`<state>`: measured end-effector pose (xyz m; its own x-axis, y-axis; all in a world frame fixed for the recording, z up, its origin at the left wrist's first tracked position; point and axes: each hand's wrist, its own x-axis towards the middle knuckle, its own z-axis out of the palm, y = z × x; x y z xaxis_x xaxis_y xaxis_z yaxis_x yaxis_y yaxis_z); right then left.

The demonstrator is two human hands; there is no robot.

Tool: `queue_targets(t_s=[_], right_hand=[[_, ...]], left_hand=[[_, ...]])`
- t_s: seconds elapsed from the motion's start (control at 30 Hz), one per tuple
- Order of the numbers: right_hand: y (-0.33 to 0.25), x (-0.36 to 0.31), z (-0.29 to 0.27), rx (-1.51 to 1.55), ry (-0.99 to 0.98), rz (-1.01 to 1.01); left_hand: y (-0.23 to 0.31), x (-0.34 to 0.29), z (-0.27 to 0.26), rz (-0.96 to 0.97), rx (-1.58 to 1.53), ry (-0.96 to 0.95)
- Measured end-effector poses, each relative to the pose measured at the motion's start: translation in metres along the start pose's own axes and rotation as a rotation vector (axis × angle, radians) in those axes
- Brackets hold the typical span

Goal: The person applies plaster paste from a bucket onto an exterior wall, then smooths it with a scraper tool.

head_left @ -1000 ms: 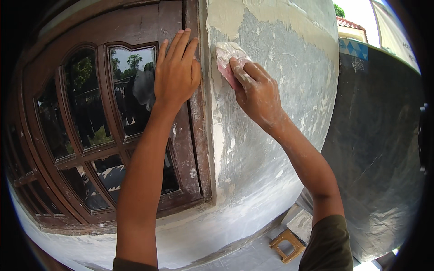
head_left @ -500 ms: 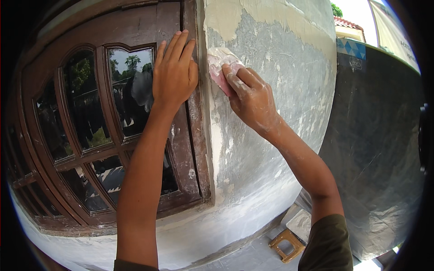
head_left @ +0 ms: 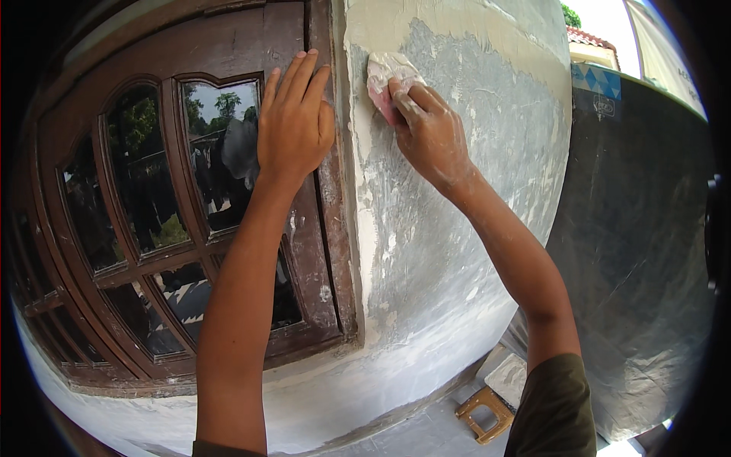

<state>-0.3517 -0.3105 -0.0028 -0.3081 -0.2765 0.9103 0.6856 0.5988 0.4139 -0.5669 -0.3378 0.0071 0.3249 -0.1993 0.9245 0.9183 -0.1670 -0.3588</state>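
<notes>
My right hand (head_left: 435, 135) grips a flat pink putty spreader (head_left: 387, 108) with thick whitish putty (head_left: 394, 67) over its upper part. It is held at the grey wall (head_left: 472, 190), just right of the window's edge. Dried putty smears cover my fingers and wrist. My left hand (head_left: 295, 122) lies flat with its fingers stretched upward on the brown wooden window frame (head_left: 283, 38). Nothing is in that hand. Along the wall's top runs a band of cream putty (head_left: 464, 23), with a narrow strip of it beside the frame.
Dark glass panes (head_left: 145, 167) fill the window on the left. A large dark sheet (head_left: 632, 251) hangs at the right. Low down stand a brown plastic stool (head_left: 486, 415) and a whitish, smeared flat object (head_left: 506, 378). Beyond the wall shows a tiled roof (head_left: 590, 39).
My right hand has moved up and slightly right along the wall with the putty spreader, away from the window edge. My left hand stays in place on the frame.
</notes>
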Motion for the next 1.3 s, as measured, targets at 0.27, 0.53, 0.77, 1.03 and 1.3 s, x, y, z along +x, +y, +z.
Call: queue_targets(t_s=[0.27, 0.53, 0.77, 1.03, 1.3], right_hand=[[0.055, 0.077, -0.013, -0.088, 0.246, 0.020], [0.012, 0.017, 0.006, -0.061, 0.007, -0.004], [0.029, 0.035, -0.024, 0.034, 0.171, -0.021], [0.039, 0.007, 0.004, -0.072, 0.005, 0.052], [0.027, 0.021, -0.026, 0.007, 0.121, 0.075]], left_hand=[[0.005, 0.005, -0.001, 0.002, 0.011, -0.004], [0.000, 0.002, -0.002, -0.003, -0.012, 0.001], [0.006, 0.005, 0.000, 0.016, 0.001, 0.005], [0.001, 0.002, 0.000, 0.010, -0.005, 0.006], [0.003, 0.004, 0.001, 0.019, 0.046, -0.009]])
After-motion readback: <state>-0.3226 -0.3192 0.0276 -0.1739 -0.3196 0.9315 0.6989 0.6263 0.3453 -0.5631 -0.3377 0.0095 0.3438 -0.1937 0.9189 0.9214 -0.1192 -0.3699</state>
